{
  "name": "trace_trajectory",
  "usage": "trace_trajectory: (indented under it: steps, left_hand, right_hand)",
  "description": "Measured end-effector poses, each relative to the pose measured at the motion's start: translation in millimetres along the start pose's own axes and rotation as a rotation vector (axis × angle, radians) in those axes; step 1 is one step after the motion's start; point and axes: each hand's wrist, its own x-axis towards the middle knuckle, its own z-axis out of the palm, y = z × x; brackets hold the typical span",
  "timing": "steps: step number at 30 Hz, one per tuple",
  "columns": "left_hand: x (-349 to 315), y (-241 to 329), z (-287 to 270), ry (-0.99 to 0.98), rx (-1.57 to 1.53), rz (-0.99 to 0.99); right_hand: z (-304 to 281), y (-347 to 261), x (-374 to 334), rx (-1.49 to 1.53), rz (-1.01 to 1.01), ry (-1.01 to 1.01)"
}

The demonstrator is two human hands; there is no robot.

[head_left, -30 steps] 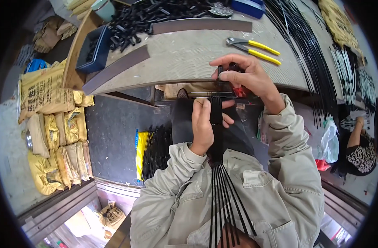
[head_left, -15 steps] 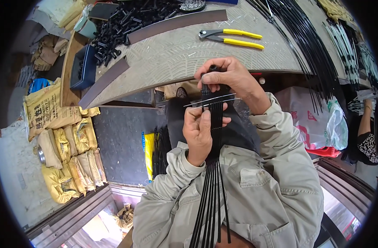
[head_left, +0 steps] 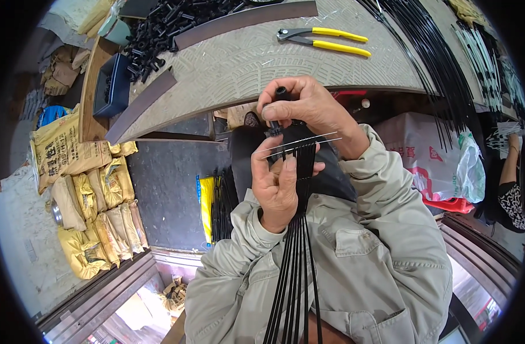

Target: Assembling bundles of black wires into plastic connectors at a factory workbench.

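Note:
My left hand (head_left: 275, 192) is closed around a fan of long thin black rods (head_left: 297, 246) that trail down over my lap and jacket. Two thin silvery wires (head_left: 325, 138) lie crosswise near the upper ends of the rods, just above my left fingers. My right hand (head_left: 314, 109) pinches a short black tubular plastic piece (head_left: 281, 93), its round open end facing up. The piece's lower end comes close to my left fingertip; whether it touches a rod is hard to see.
On the bench (head_left: 239, 80) lie yellow-handled pincers (head_left: 325, 41), a heap of black plastic pieces (head_left: 159, 28) and a dark blue bin (head_left: 112, 86). More black rods (head_left: 429, 51) hang over the right edge. Yellow sacks (head_left: 102, 195) stand left; a plastic bag (head_left: 423, 155) is at right.
My right hand has shifted slightly left with the black piece. The left hand has tilted a little, and the rods and wires have moved slightly right. The view has shifted slightly.

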Motion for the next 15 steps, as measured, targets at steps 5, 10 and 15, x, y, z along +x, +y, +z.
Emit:
trace_trajectory:
  steps: [5, 10, 15]
  left_hand:
    - [1.9, -1.2, -0.5, -0.007, -0.016, -0.003]
    - [4.5, -1.6, 3.6, 0.027, -0.006, 0.004]
    - [6.1, -4.7, -1.6, 0.017, -0.022, -0.017]
  right_hand:
    - [0.0, 5.4, 2.9, -0.011, -0.016, 0.015]
    - [-1.7, 10.1, 5.1, -0.007, 0.006, 0.035]
    - [-2.6, 12.7, 5.9, 0.027, -0.001, 0.021]
